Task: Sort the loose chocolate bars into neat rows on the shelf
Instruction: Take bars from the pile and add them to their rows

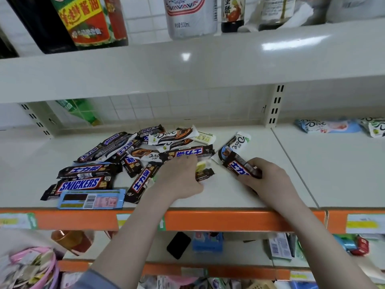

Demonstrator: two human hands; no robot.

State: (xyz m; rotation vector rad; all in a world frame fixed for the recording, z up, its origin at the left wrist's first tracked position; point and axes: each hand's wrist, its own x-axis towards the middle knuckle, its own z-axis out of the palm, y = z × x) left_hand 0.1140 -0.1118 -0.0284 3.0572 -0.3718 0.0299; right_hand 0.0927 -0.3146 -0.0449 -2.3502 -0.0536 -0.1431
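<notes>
Your right hand [268,180] holds a brown Snickers bar [239,166], with the fingers curled round its near end. The bar lies on the white shelf [260,142], to the right of the big pile. Its long side runs from near-right to far-left, and the far end points up and left. Your hand covers the near end, so you cannot see how long the bar is.

Just past it lies a white Dove bar [236,146]. It slants the other way, with its far end pointing up and right. The two bars touch where they meet.

Your left hand [179,178] lies palm down on the right edge of the pile [129,161]. Its fingers are bent over a small dark bar [205,174], but the hand hides most of it, so you cannot tell if the fingers grip it or only press on it. Something pale yellow [201,165] peeks out by the knuckles; it is too hidden to name.

The pile is a jumble. The bars point every way and lie on top of each other. A long Snickers bar [191,153] lies nearly sideways just behind your left hand. A blue packet [91,199] lies face down at the front edge, longways left to right.

More Dove packets [327,126] lie on the next shelf section at the far right, cut off by the edge.
</notes>
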